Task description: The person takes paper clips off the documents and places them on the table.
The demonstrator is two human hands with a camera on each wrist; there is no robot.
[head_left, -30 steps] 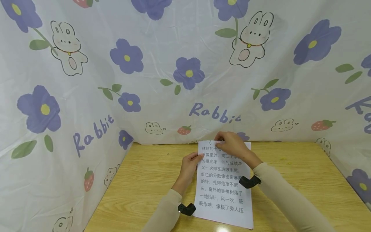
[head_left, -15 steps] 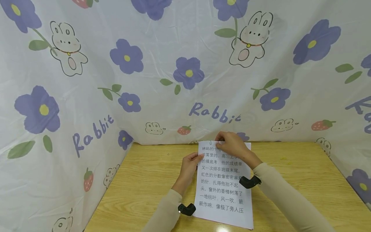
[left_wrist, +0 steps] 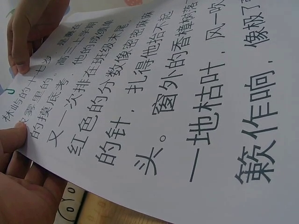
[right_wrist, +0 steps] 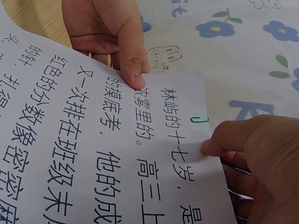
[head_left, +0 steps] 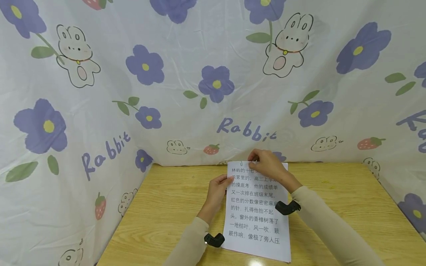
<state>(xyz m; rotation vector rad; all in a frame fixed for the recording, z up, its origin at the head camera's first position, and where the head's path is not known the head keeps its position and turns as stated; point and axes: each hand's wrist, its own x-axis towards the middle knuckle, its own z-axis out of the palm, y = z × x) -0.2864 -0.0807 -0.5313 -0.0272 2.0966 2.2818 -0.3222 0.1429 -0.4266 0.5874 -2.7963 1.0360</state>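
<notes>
A white paper (head_left: 256, 251) printed with large Chinese characters is held up over the table; whether it is one sheet or more I cannot tell. My left hand (head_left: 215, 195) grips its left edge near the top, thumb on the printed face and fingers behind. At the top edge my right hand (head_left: 271, 168) pinches the paper, its thumb on the front and the other fingers behind, as the right wrist view shows. A green paper clip (right_wrist: 199, 120) sits on that edge just beside the right thumb, also visible in the left wrist view.
The paper is above a wooden table (head_left: 166, 207). Small yellow things (head_left: 325, 181), too small to make out, lie at the back right. A white curtain (head_left: 186, 118) with flowers and rabbits hangs behind and at both sides.
The right hand has shifted very slightly up and right along the paper's top edge, uncovering a bit more print. The left hand and the paper have stayed in place.
</notes>
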